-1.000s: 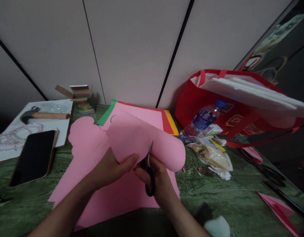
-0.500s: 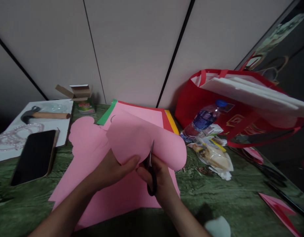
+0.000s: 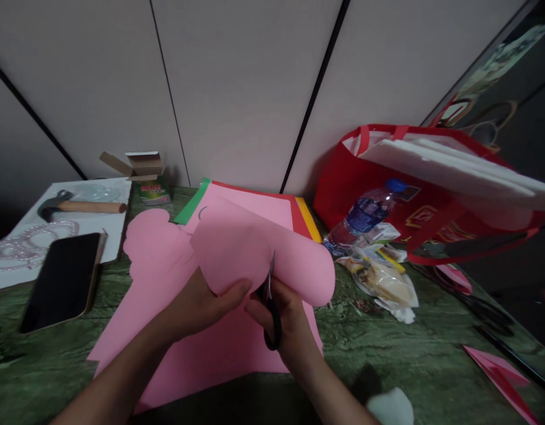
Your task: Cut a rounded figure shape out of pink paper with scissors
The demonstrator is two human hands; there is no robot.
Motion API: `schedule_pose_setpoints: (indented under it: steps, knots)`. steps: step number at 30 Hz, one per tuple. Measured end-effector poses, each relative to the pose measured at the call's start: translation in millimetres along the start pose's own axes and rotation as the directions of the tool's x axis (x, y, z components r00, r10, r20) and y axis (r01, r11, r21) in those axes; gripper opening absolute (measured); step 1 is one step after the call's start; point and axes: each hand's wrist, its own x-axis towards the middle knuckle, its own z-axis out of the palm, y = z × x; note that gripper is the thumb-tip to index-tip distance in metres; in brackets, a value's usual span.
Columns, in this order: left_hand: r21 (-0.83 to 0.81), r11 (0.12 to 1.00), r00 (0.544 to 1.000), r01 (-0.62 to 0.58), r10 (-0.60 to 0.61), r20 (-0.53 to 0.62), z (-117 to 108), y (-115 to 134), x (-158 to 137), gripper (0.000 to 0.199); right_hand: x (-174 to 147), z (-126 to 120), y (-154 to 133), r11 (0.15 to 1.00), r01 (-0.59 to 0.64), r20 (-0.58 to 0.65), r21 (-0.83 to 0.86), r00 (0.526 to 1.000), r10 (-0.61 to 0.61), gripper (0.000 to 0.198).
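My left hand (image 3: pixel 214 304) pinches the lower edge of a pink sheet of paper (image 3: pixel 237 248), thumb on top and fingers hidden beneath. The sheet's right part curls over into a loose roll. In my right hand (image 3: pixel 285 319) is a pair of scissors (image 3: pixel 273 319) with black handles, its blades pointing up and away from me at a cut edge in the sheet. The blades look nearly closed. Under both hands lie more pink sheets (image 3: pixel 210 360), and a pink cut-out with a scalloped outline (image 3: pixel 150 242) rests to the left.
Left are a phone (image 3: pixel 62 282), a hammer (image 3: pixel 90 206) on a white board, and an open small box (image 3: pixel 152 186). On the right stand a red bag (image 3: pixel 343 183) and a tilted water bottle (image 3: pixel 365 215), with a plastic packet (image 3: pixel 387 280) nearer. A wall rises behind.
The scissor blades have come slightly closer together at the cut. Both hands and the pink sheet stay almost where they were.
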Motion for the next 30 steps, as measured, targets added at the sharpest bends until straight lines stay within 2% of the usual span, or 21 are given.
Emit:
schedule_pose_setpoints:
  steps: [9,17,22,30]
  knots:
    - [-0.009,1.000,1.000,-0.009,0.009,0.021,-2.1,-4.7,-1.2,0.025,1.4,-0.8,1.5,0.999,0.001,-0.009,-0.041,1.000,-0.001,0.029]
    - [-0.024,0.999,1.000,-0.023,0.024,0.019,-2.4,-1.0,1.2,0.008,-0.2,-2.4,5.3,0.996,0.011,-0.006,-0.087,1.000,-0.011,0.026]
    - [-0.049,0.998,0.998,-0.043,0.045,0.049,-3.3,-1.3,0.8,0.011,0.1,-2.4,4.3,0.994,-0.003,-0.022,-0.112,1.000,0.000,0.026]
    - [0.005,0.999,0.998,-0.038,0.038,0.042,-6.0,-6.4,1.1,0.009,0.4,-3.1,4.0,0.990,0.008,-0.027,-0.140,1.000,-0.012,0.022]
